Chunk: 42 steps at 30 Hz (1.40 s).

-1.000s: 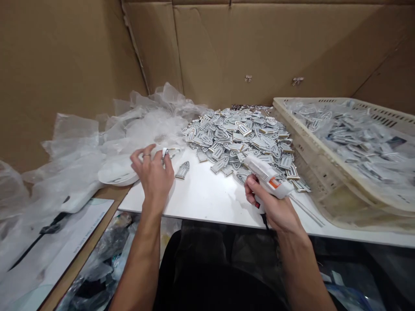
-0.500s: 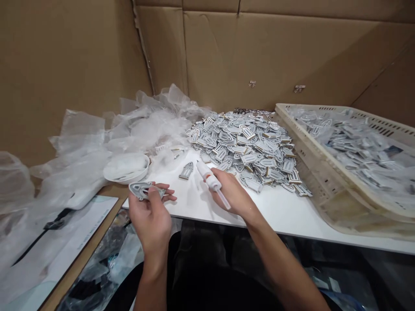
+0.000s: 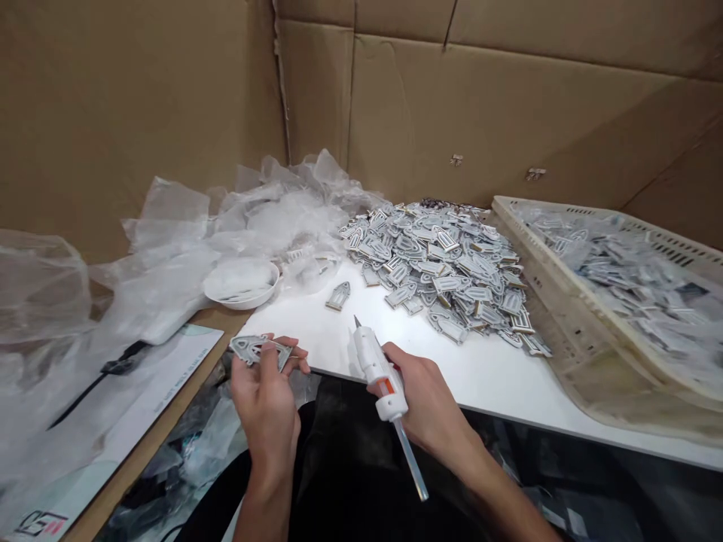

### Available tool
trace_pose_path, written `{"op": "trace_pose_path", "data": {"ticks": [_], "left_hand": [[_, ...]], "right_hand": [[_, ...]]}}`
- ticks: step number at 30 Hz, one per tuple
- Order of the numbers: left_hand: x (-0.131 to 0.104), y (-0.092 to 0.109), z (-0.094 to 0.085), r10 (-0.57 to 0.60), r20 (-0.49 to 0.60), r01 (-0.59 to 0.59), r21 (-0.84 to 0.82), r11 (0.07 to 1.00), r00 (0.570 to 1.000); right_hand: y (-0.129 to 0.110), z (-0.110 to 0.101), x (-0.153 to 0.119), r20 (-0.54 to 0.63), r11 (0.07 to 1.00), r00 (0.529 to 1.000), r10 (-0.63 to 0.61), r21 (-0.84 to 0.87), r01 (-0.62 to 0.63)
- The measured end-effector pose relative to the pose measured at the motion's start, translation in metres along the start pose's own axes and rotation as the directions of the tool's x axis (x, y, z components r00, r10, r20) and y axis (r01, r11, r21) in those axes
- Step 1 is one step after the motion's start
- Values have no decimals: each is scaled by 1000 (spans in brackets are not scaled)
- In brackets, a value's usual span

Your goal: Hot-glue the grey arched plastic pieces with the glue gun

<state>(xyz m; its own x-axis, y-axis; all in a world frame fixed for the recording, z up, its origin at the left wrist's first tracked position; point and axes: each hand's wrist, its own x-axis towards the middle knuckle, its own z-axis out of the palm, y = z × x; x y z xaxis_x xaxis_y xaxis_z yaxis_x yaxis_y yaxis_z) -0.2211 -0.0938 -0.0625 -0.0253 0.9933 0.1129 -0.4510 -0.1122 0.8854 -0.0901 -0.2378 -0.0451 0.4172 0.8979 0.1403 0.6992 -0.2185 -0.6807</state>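
The left hand (image 3: 265,399) pinches a thin, light, probably stiff arch-shaped cutout (image 3: 258,350) by its edges in closed fingers just off the worktop (image 3: 452,376) edge, while the right hand (image 3: 429,403) grips a white glue gun (image 3: 379,370).

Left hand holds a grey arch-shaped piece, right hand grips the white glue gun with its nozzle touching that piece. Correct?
Not quite. In the head view the left hand holds the grey arch-shaped piece and the right hand grips the white glue gun, but its nozzle points clear of that piece, not touching it.
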Motion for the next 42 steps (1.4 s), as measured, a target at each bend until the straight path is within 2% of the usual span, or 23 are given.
{"op": "trace_pose_path", "data": {"ticks": [5,8,11,15,19,21,26,28,34,38,42], "left_hand": [[-2,-3,5,7,97,-12,58,998,995],[-2,-3,11,-70,204,59,56,997,977],[0,-2,16,-154,258,145,55,988,954],[-3,-1,16,-164,252,150,77,986,954],[-14,-1,8,-172,319,126,161,979,932],[-18,-1,6,-195,339,139,182,973,920],[-22,-1,7,-204,342,142,199,970,917],[-22,-2,8,-209,351,137,217,966,913],[-27,-3,10,-235,362,152,243,958,902],[-36,-3,15,-301,364,220,247,944,881],[-44,-4,20,-344,411,253,261,932,844]], "right_hand": [[10,8,-15,-69,998,996,-53,30,55],[13,9,-18,-115,992,986,-119,15,122],[14,8,-19,-147,984,974,-170,25,176],[20,1,-17,-122,984,988,-96,137,112],[27,-9,-14,-136,984,990,-34,168,57],[25,-15,-12,-99,987,994,-37,154,53],[9,-27,-8,95,988,992,-81,138,68],[7,-30,-9,111,992,992,-56,115,43],[20,-28,-23,51,997,999,-11,82,7],[28,-19,-32,-33,997,999,-15,75,17],[37,-9,-38,-109,994,989,-98,32,102]]}}
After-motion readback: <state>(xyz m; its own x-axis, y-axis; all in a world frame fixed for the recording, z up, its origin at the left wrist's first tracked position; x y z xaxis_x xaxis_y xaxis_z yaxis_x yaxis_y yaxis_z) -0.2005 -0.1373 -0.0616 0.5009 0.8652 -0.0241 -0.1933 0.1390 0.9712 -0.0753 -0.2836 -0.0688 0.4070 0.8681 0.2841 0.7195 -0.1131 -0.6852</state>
